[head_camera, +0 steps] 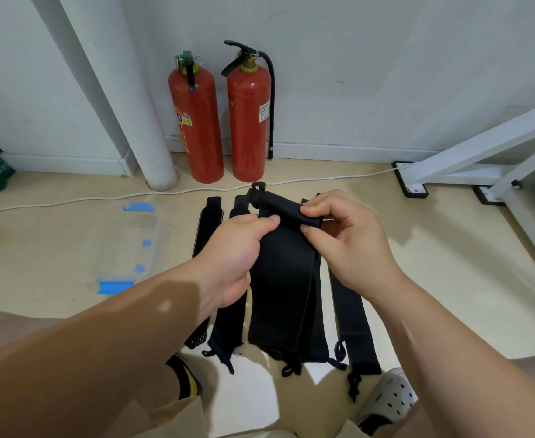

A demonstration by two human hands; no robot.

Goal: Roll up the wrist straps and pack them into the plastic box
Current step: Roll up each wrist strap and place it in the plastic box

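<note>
The left hand (pixel 234 257) and right hand (pixel 351 245) are bare, and so are both forearms to the frame's edge. Tan fabric shorts (pixel 171 418) cover the thighs. The left ankle wears a black sock with a yellow stripe (pixel 185 379). The right foot wears a pale grey perforated foam clog (pixel 389 396).

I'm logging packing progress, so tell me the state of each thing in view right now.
Held wrist strap: top end partly rolled, rest hanging unrolled.
Floor straps: lying flat, unrolled.
Plastic box: on the floor, no straps visible inside.
Left hand: pinches the held strap.
Right hand: pinches the roll.
Fire extinguishers: upright by the wall.
</note>
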